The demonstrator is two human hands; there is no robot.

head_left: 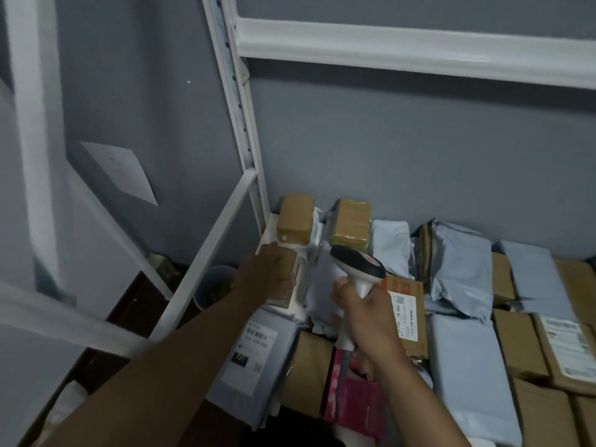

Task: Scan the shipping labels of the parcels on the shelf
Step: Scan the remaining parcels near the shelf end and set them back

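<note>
My right hand (367, 314) wraps the scanner (359, 269) handle. My left hand (269, 274) rests on a small cardboard parcel (288, 275) at the shelf's (269, 230) left end; its grip cannot be determined. Probably light and stiff; hold by the edges.

Above the parcels (467, 285) the shelf bay stands open up to the white crossbeam (403, 50) at twelve o'clock. At ten o'clock the white upright post (240, 101) and a slanting rail (206, 256) bound the bay's left side. Parcels lie packed edge to edge from three to six o'clock. Two taped brown boxes (295, 217) stand against the grey back wall (403, 150).
</note>
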